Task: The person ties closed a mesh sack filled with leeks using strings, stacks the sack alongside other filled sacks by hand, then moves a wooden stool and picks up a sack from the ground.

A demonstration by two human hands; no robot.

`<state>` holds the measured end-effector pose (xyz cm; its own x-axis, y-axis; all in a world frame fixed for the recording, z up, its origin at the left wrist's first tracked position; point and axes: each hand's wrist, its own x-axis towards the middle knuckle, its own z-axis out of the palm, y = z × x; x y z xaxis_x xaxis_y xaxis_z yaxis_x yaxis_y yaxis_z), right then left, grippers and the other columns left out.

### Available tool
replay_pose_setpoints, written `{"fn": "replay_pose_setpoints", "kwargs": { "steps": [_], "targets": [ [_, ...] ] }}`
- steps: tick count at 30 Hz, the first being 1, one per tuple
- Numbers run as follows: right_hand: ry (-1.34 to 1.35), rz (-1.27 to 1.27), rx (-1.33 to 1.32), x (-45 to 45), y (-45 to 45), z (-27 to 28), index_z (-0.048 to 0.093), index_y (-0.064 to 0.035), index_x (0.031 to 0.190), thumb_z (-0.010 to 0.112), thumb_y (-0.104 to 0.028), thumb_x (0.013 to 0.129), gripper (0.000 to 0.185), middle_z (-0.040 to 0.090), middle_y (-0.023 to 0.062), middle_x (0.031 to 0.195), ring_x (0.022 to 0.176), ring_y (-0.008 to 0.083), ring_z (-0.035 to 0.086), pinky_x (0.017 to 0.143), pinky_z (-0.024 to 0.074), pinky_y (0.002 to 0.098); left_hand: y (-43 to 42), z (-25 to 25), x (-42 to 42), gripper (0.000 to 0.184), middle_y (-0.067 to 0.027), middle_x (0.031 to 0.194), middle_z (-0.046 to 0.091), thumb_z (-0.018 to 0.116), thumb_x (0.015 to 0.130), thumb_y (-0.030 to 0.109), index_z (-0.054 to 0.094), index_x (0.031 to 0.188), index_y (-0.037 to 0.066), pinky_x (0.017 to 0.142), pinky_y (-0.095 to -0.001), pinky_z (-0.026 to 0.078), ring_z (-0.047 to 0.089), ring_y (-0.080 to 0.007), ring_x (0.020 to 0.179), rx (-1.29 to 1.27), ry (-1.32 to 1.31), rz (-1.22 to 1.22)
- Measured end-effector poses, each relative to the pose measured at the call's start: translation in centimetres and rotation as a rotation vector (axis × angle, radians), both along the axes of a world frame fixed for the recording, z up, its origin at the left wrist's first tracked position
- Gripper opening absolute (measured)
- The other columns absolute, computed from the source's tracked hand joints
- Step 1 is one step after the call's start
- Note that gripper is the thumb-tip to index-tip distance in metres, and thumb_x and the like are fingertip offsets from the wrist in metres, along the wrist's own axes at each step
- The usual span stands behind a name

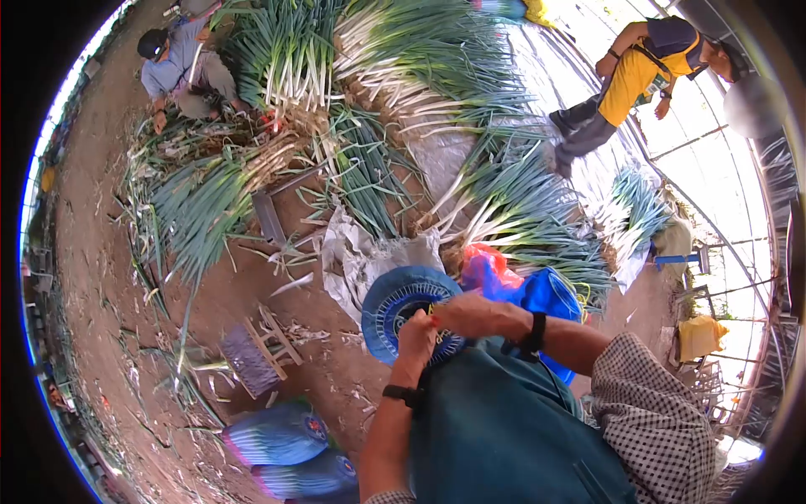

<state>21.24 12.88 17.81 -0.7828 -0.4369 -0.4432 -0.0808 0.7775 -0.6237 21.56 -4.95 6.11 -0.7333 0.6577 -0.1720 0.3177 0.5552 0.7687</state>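
Both of my hands meet over a round blue mesh bundle [382, 307] that stands in front of my dark green apron [504, 428]. My left hand [416, 338] is closed at the bundle's near side, its fingers pinched together. Against it, my right hand [457, 316] is also closed, coming in from the right. Something small and red shows between the fingertips, too small to name. Yellow strands show beside the fingers on the bundle's dark centre. What exactly each hand grips is hidden. Dark bands circle both wrists.
Piles of green onions [285, 59] lie ahead. A person [189, 63] sits at the upper left; another person [634, 76] walks at the upper right. Filled blue bags [277, 433] lie at the lower left near a small stool [252, 357]. Red and blue bags [546, 294] sit right.
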Motion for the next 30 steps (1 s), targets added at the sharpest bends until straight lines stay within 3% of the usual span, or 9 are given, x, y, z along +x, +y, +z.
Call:
{"fn": "replay_pose_setpoints", "kwargs": {
  "steps": [5,10,13,17,20,23,25,28,30],
  "targets": [
    [0.18,-0.177,-0.479,-2.7,0.8,-8.8,0.065,-0.0059,0.094,0.061,-0.018,0.091,0.013,0.068,0.0173,0.081,0.072,0.0336,0.067,0.061,0.0522,0.044,-0.8,-2.4,1.1,0.019,-0.0131,0.088,0.064,0.072,0.085,0.021,0.066,0.087,0.004,0.07,-0.0397,0.053,0.065,-0.0351,0.082,0.249,-0.257,0.169],
    [0.285,-0.263,-0.223,2.1,0.5,-12.0,0.061,-0.0065,0.097,0.063,-0.014,0.089,0.012,0.066,0.0143,0.076,0.07,0.035,0.065,0.061,0.0511,0.0432,-1.6,-1.3,-1.1,0.015,-0.0042,0.076,0.069,0.072,0.088,0.016,0.071,0.092,0.002,0.062,-0.0263,0.052,0.065,-0.0112,0.068,0.192,-0.585,0.169],
    [0.327,-0.415,-0.1,4.9,-0.5,-12.2,0.056,-0.0069,0.1,0.06,-0.011,0.089,0.013,0.064,0.0146,0.075,0.07,0.0364,0.065,0.058,0.0492,0.046,-1.5,-0.5,-1.7,0.016,-0.0027,0.072,0.068,0.07,0.09,0.017,0.072,0.093,0.001,0.057,-0.0228,0.051,0.062,-0.0069,0.061,0.276,-0.873,0.362],
    [0.185,-0.49,-0.116,9.4,-4.0,-10.0,0.057,-0.0081,0.097,0.058,-0.009,0.085,0.013,0.065,0.0133,0.077,0.072,0.0356,0.066,0.06,0.0508,0.0452,-0.9,-0.5,-1.2,0.019,-0.0053,0.075,0.07,0.069,0.09,0.019,0.072,0.092,0.0,0.058,-0.0251,0.051,0.065,-0.0108,0.063,0.25,-0.902,0.441],
    [0.15,-0.376,-0.099,7.6,-3.7,-8.7,0.058,-0.0075,0.092,0.058,-0.008,0.085,0.007,0.064,0.0134,0.075,0.071,0.0358,0.066,0.06,0.0506,0.0452,-0.1,-1.0,0.0,0.019,-0.0108,0.078,0.071,0.068,0.087,0.019,0.072,0.091,0.001,0.064,-0.0309,0.052,0.067,-0.0174,0.069,0.214,-0.288,0.332],
    [0.32,-0.207,-0.186,4.3,-0.5,-9.0,0.06,-0.0071,0.086,0.06,-0.011,0.085,0.004,0.063,0.0141,0.074,0.072,0.0354,0.066,0.061,0.0502,0.0448,-0.7,-1.1,-0.1,0.018,-0.0159,0.082,0.065,0.062,0.088,0.017,0.07,0.094,0.002,0.067,-0.0384,0.051,0.065,-0.0305,0.073,0.201,-0.136,0.202],
    [0.266,-0.298,-0.333,3.3,0.1,-9.5,0.064,-0.0041,0.096,0.07,-0.02,0.084,0.02,0.067,0.0155,0.082,0.078,0.0347,0.066,0.064,0.0514,0.0413,-1.0,-1.1,-0.8,0.018,-0.0165,0.084,0.061,0.058,0.091,0.015,0.069,0.099,0.003,0.069,-0.039,0.052,0.065,-0.0307,0.075,0.166,-0.131,0.087],
    [0.179,-0.499,-0.186,3.6,-0.6,-7.4,0.066,-0.0032,0.098,0.068,-0.019,0.086,0.019,0.068,0.0156,0.086,0.08,0.0347,0.067,0.067,0.0524,0.0398,-1.5,-0.1,-1.9,0.02,-0.0155,0.089,0.063,0.056,0.095,0.015,0.07,0.103,0.004,0.076,-0.0381,0.053,0.066,-0.0269,0.082,0.198,-0.763,0.163],
    [0.197,-0.504,-0.257,5.5,-0.7,-10.0,0.067,-0.0045,0.102,0.068,-0.016,0.086,0.02,0.069,0.0162,0.088,0.081,0.0358,0.067,0.067,0.0531,0.0412,-3.0,-0.5,-2.5,0.029,-0.0151,0.102,0.065,0.056,0.096,0.017,0.063,0.12,0.003,0.083,-0.0388,0.053,0.065,-0.0269,0.094,0.205,-0.538,0.257]
  ]
}}
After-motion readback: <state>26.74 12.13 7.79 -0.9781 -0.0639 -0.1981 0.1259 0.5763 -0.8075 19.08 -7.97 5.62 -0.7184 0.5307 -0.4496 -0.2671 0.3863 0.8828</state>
